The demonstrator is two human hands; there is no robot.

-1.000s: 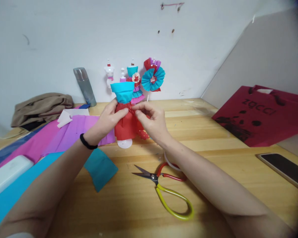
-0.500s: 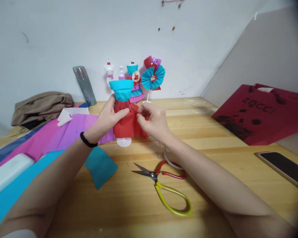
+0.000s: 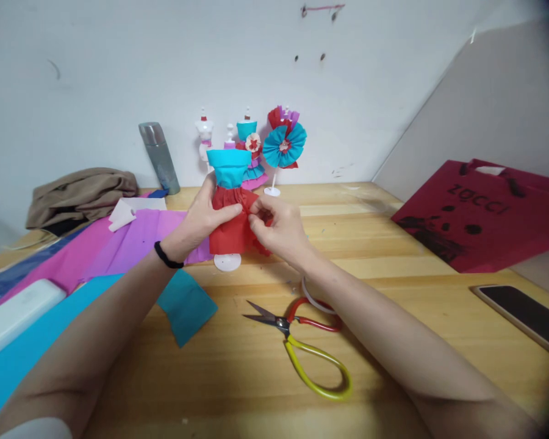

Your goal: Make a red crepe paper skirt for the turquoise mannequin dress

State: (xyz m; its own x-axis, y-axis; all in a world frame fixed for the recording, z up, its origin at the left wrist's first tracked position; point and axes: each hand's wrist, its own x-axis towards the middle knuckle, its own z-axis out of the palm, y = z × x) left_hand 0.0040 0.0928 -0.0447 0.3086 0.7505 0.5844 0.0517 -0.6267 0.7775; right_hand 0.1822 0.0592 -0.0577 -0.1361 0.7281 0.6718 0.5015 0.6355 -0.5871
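Observation:
A small white dress form (image 3: 227, 263) stands upright on the table, wearing a blue crepe-paper top (image 3: 229, 164) with a folded upper band. Round its lower part hangs a gathered red crepe-paper skirt (image 3: 229, 235). My left hand (image 3: 210, 210) is wrapped round the form from the left, its thumb lying across the red paper at the waist. On the right side, my right hand (image 3: 279, 225) pinches the edge of the red skirt between thumb and fingers. Part of the red paper is hidden behind the right hand.
Scissors (image 3: 282, 324) lie slightly open before me beside a blue paper piece (image 3: 187, 308) and a tape ring (image 3: 318, 299). Other dress forms (image 3: 283, 146) stand behind. Colored paper sheets (image 3: 137, 244), a cloth (image 3: 82, 195) and a bottle (image 3: 160, 158) are left; a red bag (image 3: 485, 213) and phone (image 3: 526, 317) right.
My right hand has moved a little to the left along the red skirt, drawing its edge inward. The left hand keeps its hold, and the view has shifted slightly.

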